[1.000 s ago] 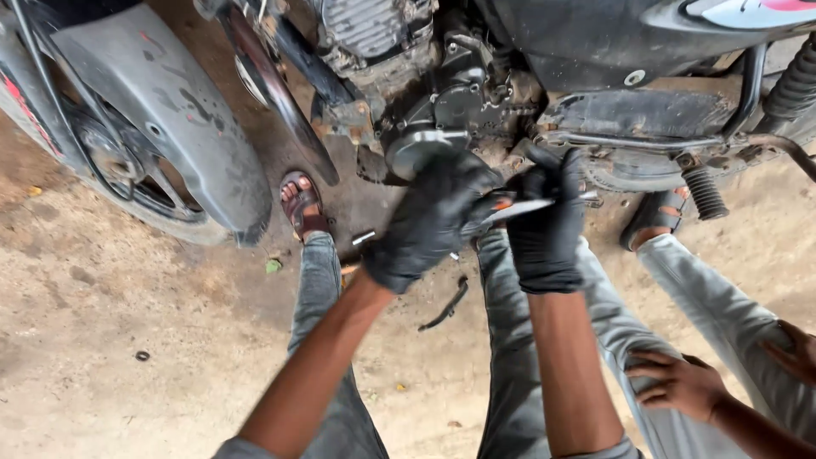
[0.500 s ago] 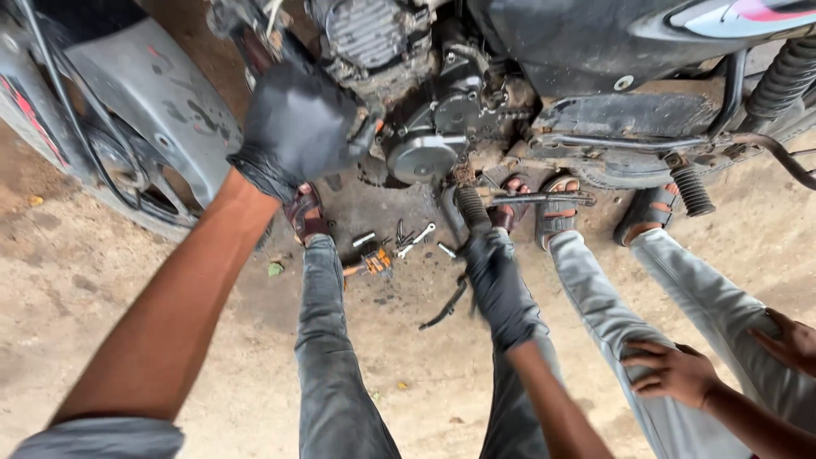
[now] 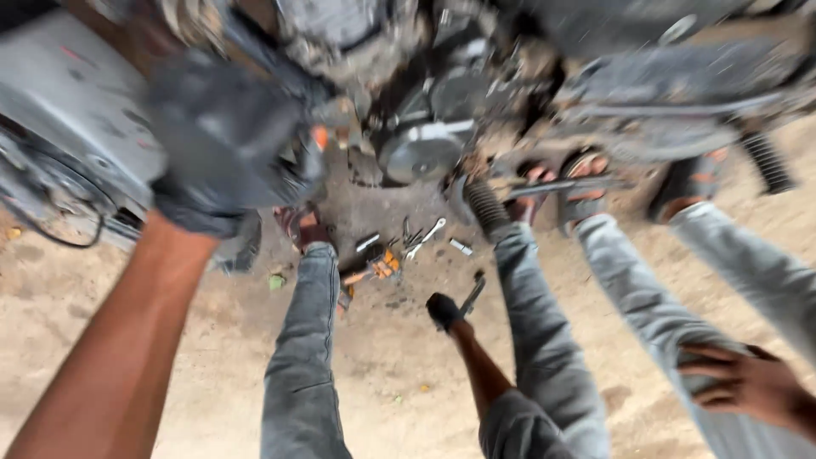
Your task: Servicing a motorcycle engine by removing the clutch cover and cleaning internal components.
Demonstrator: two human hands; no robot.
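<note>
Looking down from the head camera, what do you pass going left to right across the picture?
Grey mudguard → gloved left hand → round engine cover → gloved right hand → another person's bare hand resting on a knee.

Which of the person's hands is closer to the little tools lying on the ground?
Right. The right hand is low by the dirt, just beside the small tools. The left hand is raised up at the motorcycle engine, farther away.
</note>
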